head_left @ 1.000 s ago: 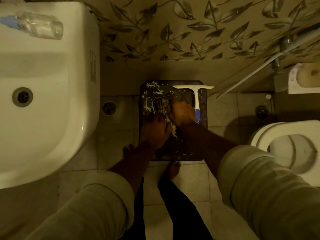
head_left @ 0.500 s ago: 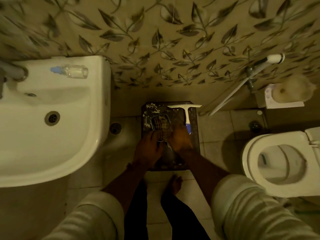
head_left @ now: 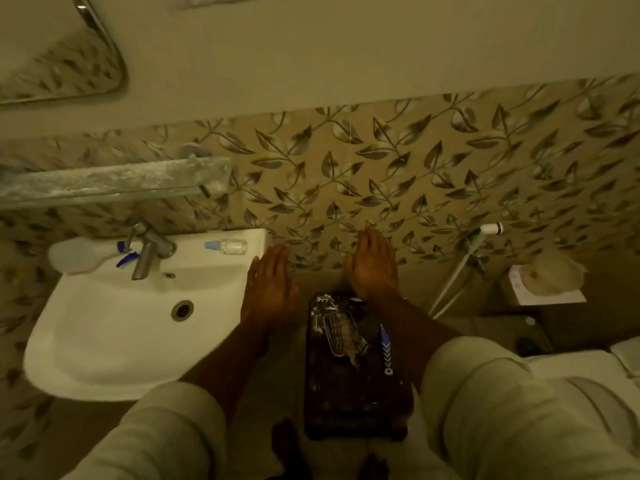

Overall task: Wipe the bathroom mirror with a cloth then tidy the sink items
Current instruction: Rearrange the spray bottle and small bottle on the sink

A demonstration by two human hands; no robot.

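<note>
Both hands, left hand (head_left: 272, 289) and right hand (head_left: 374, 265), hover flat and empty; best turn to the sink (head_left: 114, 327) and gather the small bottle (head_left: 228, 246).

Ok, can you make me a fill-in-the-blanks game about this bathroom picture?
1. Both hands, the left hand and the right hand, are open and hold ____.
2. The striped cloth lies on the dark ____ on the floor.
3. The small clear bottle lies on the back rim of the ____.
4. The tap stands between the small clear bottle and the bigger white ____.

Missing words: nothing; stool; sink; bottle
</note>
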